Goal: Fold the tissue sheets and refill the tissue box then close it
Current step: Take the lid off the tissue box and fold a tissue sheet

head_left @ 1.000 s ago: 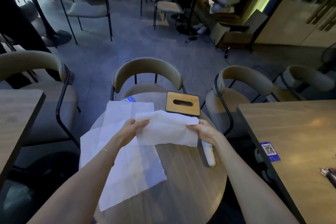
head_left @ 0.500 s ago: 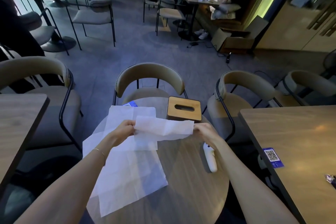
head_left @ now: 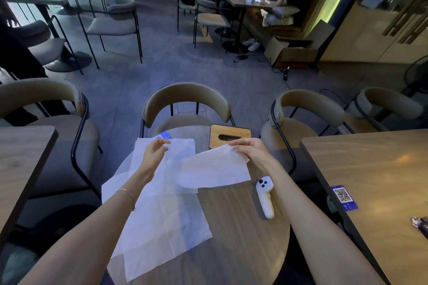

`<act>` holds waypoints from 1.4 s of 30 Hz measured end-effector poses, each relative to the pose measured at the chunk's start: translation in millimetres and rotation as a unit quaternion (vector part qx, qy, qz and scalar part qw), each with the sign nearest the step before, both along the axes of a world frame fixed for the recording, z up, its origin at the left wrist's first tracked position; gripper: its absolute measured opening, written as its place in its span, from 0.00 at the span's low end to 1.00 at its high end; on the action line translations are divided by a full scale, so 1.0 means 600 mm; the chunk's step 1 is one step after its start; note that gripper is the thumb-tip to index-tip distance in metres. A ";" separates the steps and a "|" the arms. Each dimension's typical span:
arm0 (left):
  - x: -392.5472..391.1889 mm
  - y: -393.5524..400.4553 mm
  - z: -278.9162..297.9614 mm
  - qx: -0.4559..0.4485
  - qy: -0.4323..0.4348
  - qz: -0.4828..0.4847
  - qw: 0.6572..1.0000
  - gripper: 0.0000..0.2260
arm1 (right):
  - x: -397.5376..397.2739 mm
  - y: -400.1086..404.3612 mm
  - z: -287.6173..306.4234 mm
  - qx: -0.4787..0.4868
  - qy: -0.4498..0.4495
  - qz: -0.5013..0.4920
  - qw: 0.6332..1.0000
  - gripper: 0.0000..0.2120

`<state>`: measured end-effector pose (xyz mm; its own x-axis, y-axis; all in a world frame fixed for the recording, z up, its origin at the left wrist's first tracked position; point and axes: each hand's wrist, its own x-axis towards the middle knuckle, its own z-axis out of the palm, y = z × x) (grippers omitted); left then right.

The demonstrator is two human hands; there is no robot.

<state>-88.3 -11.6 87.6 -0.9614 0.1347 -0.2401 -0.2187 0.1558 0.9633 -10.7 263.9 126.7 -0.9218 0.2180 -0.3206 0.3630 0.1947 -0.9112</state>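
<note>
A folded white tissue sheet (head_left: 214,169) hangs from my right hand (head_left: 251,151), which pinches its upper right corner just in front of the tissue box (head_left: 230,137). The box has a wooden lid with a dark slot and stands at the far edge of the round table (head_left: 243,250). My left hand (head_left: 155,155) hovers with fingers apart over the unfolded white sheets (head_left: 159,220), which spread across the table's left half and overhang its edge. It holds nothing.
A white handheld controller (head_left: 265,196) lies on the table to the right of the sheets. A blue QR card (head_left: 162,136) peeks out beyond the sheets. Chairs ring the table; wooden tables stand at left and right (head_left: 370,180). People sit far behind.
My left hand has let go of the folded sheet and opened. The sheet now hangs from my right hand alone, nearer the box. The camera has tilted up slightly.
</note>
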 end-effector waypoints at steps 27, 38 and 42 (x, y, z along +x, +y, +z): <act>0.047 0.094 -0.005 -0.009 -0.107 -0.191 0.976 0.23 | 0.012 -0.040 -0.052 -0.145 -0.080 -0.027 0.986 0.46; 0.030 0.086 -0.001 -0.025 0.045 -0.164 0.985 0.06 | 0.006 -0.048 -0.024 0.031 -0.040 0.027 0.998 0.12; 0.023 0.083 -0.004 -0.053 0.065 -0.147 0.986 0.05 | 0.009 -0.055 -0.011 0.062 -0.018 0.022 0.998 0.09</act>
<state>-74.8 38.4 85.3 -0.9084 0.3925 -0.1443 -0.0241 0.2952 0.9551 -5.2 231.1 120.3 -0.9197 0.2176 -0.3269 0.3838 0.3210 -0.8658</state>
